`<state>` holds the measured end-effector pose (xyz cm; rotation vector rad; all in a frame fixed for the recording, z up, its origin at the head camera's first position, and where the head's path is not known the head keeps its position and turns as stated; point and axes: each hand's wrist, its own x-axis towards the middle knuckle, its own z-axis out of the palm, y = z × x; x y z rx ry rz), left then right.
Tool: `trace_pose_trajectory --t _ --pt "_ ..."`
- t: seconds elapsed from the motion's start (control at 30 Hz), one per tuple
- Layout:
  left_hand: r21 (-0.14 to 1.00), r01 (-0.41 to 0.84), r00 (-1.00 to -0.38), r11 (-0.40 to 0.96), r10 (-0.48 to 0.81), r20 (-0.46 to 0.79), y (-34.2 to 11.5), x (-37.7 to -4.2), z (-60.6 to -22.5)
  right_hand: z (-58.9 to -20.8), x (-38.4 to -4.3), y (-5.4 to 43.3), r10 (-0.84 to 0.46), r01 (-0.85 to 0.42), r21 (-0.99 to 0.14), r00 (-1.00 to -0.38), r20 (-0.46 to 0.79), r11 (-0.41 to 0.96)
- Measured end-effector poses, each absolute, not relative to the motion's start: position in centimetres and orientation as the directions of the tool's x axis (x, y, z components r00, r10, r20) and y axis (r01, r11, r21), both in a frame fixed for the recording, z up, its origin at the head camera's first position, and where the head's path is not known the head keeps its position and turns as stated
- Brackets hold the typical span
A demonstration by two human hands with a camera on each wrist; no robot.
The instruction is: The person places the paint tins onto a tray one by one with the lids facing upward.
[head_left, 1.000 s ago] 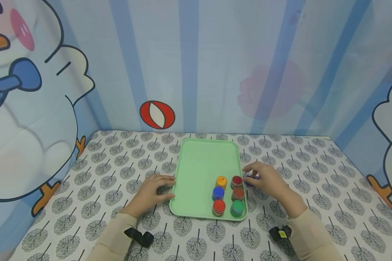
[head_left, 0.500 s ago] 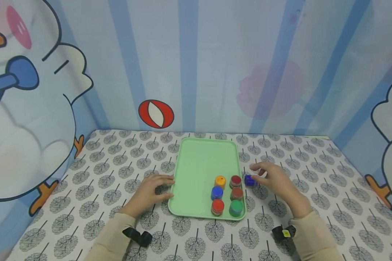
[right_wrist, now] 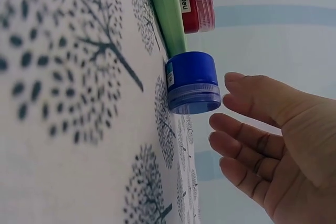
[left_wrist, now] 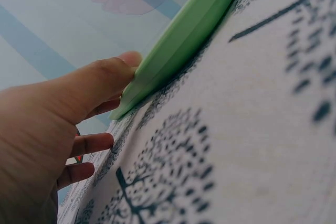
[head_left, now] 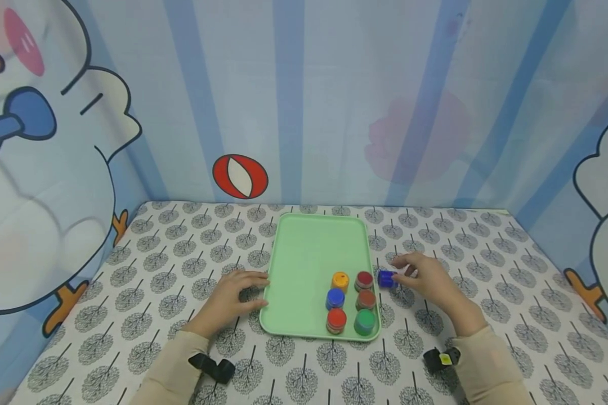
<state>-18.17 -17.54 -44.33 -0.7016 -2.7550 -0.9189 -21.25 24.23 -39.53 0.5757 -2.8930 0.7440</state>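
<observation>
A dark blue paint jar (head_left: 387, 279) lies on its side on the cloth, just right of the green tray (head_left: 309, 247). In the right wrist view, that blue jar (right_wrist: 194, 74) has its clear-ringed lid turned to the bottom of the picture. My right hand (head_left: 425, 278) is beside it, fingers loosely bent and holding nothing; a small gap parts the fingertips from the jar in the right wrist view. My left hand (head_left: 230, 298) is at the tray's left edge. In the left wrist view, its thumb touches the tray rim (left_wrist: 173, 51) and the fingers are relaxed.
Several paint jars stand upright in the tray's near right part: orange (head_left: 340, 281), blue (head_left: 335, 298), bright red (head_left: 336, 320), dark red (head_left: 363, 281), brownish red (head_left: 366, 300) and green (head_left: 365, 321). A tree-patterned cloth (head_left: 182, 292) covers the table, with a printed curtain (head_left: 324, 112) behind.
My right hand has come away from the blue jar a little to the right, and its fingers have let go; the jar now shows lying on the cloth. My left hand has stayed put.
</observation>
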Motion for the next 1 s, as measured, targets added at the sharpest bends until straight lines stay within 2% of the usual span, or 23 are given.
trace_pose_trajectory --t 0.3,1.0 --pt "0.521 0.488 -0.873 0.700 0.389 0.295 -17.54 -18.11 -44.20 -39.65 -21.48 24.54 -0.354 -0.359 -0.460 -0.930 0.100 0.812" --pt "0.518 0.475 -0.880 0.711 0.379 0.287 -17.51 -18.04 -44.23 -39.82 -21.32 24.48 -0.382 -0.359 -0.491 -0.922 0.058 0.794"
